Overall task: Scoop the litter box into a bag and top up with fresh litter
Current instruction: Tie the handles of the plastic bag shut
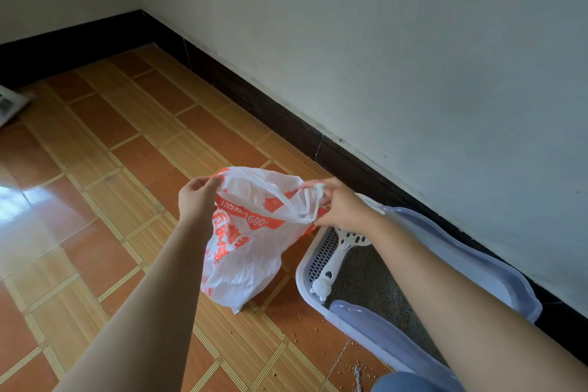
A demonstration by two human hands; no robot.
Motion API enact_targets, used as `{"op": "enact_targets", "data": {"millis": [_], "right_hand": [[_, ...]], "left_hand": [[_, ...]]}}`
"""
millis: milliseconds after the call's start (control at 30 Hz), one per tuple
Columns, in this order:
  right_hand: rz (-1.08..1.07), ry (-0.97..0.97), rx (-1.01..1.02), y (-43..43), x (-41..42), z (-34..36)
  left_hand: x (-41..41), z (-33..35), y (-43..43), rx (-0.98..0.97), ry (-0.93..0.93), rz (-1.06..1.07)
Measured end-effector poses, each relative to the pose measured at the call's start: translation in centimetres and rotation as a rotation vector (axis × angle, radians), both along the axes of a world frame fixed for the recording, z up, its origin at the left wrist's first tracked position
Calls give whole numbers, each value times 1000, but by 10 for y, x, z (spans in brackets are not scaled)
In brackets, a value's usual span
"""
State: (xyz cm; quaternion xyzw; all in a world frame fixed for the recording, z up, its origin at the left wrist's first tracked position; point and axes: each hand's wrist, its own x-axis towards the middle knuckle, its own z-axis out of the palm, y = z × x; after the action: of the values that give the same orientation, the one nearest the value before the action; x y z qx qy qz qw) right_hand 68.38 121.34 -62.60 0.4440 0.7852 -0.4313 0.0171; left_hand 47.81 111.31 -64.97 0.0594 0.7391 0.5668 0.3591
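You are looking down at a floor (111,200) of orange-brown tiles with striped tan bands, running to a dark baseboard (254,95) under pale walls (381,41). One litter box (477,264) is sitting against the baseboard by the right wall, holding grey litter (372,289) and one white scoop (334,258). Just beside its left edge, you are holding one white, red-printed plastic bag (245,251) open: your left hand (199,197) is pinching the rim and your right hand (343,207) is curling round the handles. Loose grains (359,369) are lying scattered on the floor nearby.
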Motion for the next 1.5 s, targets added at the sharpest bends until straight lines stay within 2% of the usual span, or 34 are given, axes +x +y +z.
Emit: {"op": "enact_targets", "data": {"millis": [167, 267, 333, 433, 633, 767, 867, 900, 1033, 1167, 1300, 1367, 1500], "right_hand": [[169, -197, 179, -17, -6, 3], [145, -274, 320, -19, -10, 6], [124, -285, 325, -19, -14, 10], [47, -167, 222, -19, -16, 27], [-100, 142, 138, -18, -19, 70], [-153, 298, 71, -21, -21, 95], [-147, 342, 6, -25, -22, 107], [-134, 359, -27, -26, -23, 110], [-59, 375, -97, -31, -22, 121], [-32, 336, -72, -35, -15, 124], [-60, 321, -36, -34, -1, 126], [-33, 238, 12, -32, 7, 125], [85, -127, 153, -30, 19, 120]], "left_hand": [[-8, 10, -10, -67, 113, -191], [-9, 13, -17, -85, 194, -262], [-8, 15, -20, -97, 241, -287], [-7, 21, -23, -124, 323, -374], [-4, 37, -29, -250, 560, -758], [-5, 48, -35, -311, 527, -941], [-3, 54, -31, -335, 657, -893], [-1, 58, -29, -277, 692, -871], [13, 82, -16, 17, 564, -966], [31, 98, -5, 26, 650, -1090], [42, 100, -2, -9, 690, -1070], [42, 98, -4, -23, 719, -1003], [41, 93, -11, -3, 697, -816]]}}
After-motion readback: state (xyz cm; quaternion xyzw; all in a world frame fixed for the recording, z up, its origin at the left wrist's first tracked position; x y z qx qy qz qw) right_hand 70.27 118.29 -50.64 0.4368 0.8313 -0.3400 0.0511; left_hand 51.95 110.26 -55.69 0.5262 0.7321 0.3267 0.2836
